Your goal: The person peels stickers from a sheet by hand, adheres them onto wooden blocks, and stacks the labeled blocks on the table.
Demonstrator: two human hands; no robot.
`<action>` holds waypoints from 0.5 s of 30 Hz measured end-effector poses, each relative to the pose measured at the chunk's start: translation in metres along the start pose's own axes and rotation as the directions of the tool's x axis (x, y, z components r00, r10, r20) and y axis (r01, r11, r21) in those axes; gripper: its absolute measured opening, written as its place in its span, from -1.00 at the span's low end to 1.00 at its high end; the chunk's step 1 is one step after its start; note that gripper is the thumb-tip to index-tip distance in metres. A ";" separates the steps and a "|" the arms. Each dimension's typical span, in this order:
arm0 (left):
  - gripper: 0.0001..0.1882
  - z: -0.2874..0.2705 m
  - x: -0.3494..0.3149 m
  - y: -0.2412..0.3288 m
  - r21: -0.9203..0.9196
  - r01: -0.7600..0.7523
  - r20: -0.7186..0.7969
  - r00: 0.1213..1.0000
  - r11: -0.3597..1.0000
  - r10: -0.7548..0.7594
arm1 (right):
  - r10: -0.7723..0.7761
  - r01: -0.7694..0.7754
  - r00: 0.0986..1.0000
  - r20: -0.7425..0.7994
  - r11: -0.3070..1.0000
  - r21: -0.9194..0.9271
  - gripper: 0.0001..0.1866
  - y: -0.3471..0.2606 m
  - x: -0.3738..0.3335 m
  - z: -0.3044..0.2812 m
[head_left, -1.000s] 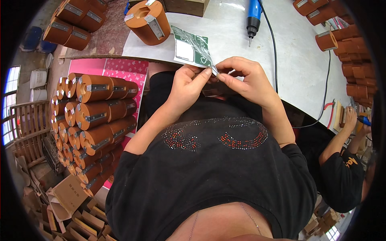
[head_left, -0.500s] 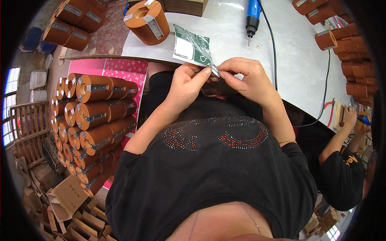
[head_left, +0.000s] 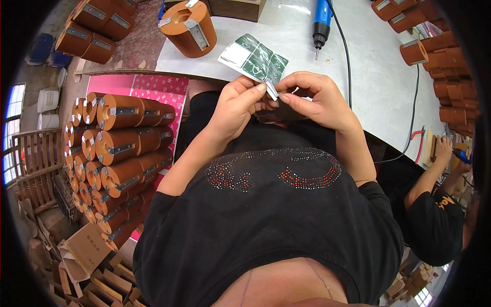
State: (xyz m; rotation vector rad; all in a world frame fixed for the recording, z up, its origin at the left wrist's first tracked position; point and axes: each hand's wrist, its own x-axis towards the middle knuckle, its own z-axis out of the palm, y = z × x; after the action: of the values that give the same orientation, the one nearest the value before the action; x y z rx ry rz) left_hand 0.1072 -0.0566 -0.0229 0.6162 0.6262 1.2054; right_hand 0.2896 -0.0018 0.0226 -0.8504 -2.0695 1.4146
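A shiny green and white plastic packet (head_left: 263, 60) is up in front of me, over the near edge of the table. My left hand (head_left: 239, 106) is closed on its lower end, thumb on top. There the packet is gathered into a narrow silvery fold. Thumb and forefinger of my right hand (head_left: 318, 100) pinch the other side of that fold. The packet's printed part fans out beyond my fingers. Whatever is inside it cannot be seen. Just left of it stands a brown wooden cylinder (head_left: 188, 31) with a hollow centre and metal plates on its side.
A blue electric screwdriver (head_left: 320, 28) hangs tip down at the far side, its black cable (head_left: 349, 66) running beside my right arm. Stacked brown cylinders (head_left: 123, 138) rise at my left, more (head_left: 452, 77) at far right. A co-worker's arm (head_left: 432, 171) is at the right.
The packet has turned clockwise, its printed part now leaning further right and showing more of its face. Both hands keep their grip nearly in place.
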 end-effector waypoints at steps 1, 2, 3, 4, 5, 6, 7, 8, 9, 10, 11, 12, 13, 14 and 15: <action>-0.80 0.001 0.000 0.000 0.007 -0.005 -0.010 1.000 1.000 0.005 | 0.015 -0.016 1.000 0.017 1.000 0.025 -0.82 0.000 0.000 0.000; -0.80 0.002 0.000 0.000 0.013 -0.009 -0.020 1.000 1.000 0.010 | 0.015 -0.015 1.000 0.018 1.000 0.025 -0.82 0.000 0.000 0.000; -0.80 0.001 0.000 0.000 0.014 -0.010 -0.020 1.000 1.000 0.010 | -0.025 0.025 1.000 0.005 1.000 -0.005 -0.82 0.001 0.000 0.001; -0.81 0.001 0.000 0.000 0.016 -0.012 -0.020 1.000 1.000 0.013 | -0.064 0.064 0.998 -0.006 0.997 -0.036 -0.82 0.002 0.000 0.001; -0.81 0.001 0.001 0.000 0.017 -0.015 -0.020 1.000 1.000 0.015 | -0.064 0.063 0.998 -0.006 0.997 -0.036 -0.82 0.001 0.000 0.001; -0.81 0.001 0.000 0.000 0.017 -0.014 -0.020 1.000 1.000 0.014 | -0.087 0.085 0.996 -0.022 0.992 -0.092 -0.83 0.000 0.001 0.001; -0.80 0.002 0.000 0.000 0.008 -0.018 -0.023 1.000 1.000 0.019 | -0.112 0.106 0.993 -0.035 0.983 -0.148 -0.84 0.000 0.002 0.001; -0.79 0.002 0.000 0.000 -0.001 -0.023 -0.026 0.999 1.000 0.023 | -0.112 0.106 0.993 -0.035 0.983 -0.147 -0.84 0.001 0.002 0.002; -0.79 0.003 0.000 0.000 0.000 -0.023 -0.026 0.999 1.000 0.023 | -0.123 0.113 0.991 -0.053 0.980 -0.163 -0.85 0.002 0.003 0.002; -0.80 0.003 0.000 0.000 0.047 -0.030 -0.044 0.999 0.998 0.033 | -0.133 0.119 0.989 -0.069 0.977 -0.178 -0.86 0.003 0.003 0.002; -0.80 0.004 -0.001 -0.001 0.095 -0.037 -0.061 0.997 0.995 0.043 | -0.133 0.120 0.989 -0.069 0.977 -0.177 -0.86 0.003 0.003 0.003; -0.80 0.005 -0.001 -0.002 0.095 -0.037 -0.063 0.997 0.995 0.043 | -0.122 0.108 0.989 -0.077 0.979 -0.174 -0.86 0.002 0.003 0.003; -0.81 0.007 -0.002 -0.004 0.248 -0.098 -0.063 0.991 0.964 0.117 | -0.111 0.095 0.990 -0.086 0.981 -0.171 -0.86 0.001 0.003 0.004; -0.82 0.008 -0.002 -0.006 0.395 -0.154 -0.053 0.980 0.906 0.190 | -0.110 0.094 0.990 -0.085 0.981 -0.170 -0.86 0.001 0.003 0.005; -0.87 0.008 -0.001 -0.008 0.374 -0.153 -0.083 0.977 0.915 0.198 | -0.106 0.089 0.990 -0.095 0.982 -0.166 -0.87 0.001 0.004 0.006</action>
State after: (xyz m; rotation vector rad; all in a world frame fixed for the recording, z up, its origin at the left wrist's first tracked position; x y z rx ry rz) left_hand 0.1181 -0.0603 -0.0236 0.9350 0.9248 1.3111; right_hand 0.2835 -0.0025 0.0196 -0.8548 -2.1367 1.1399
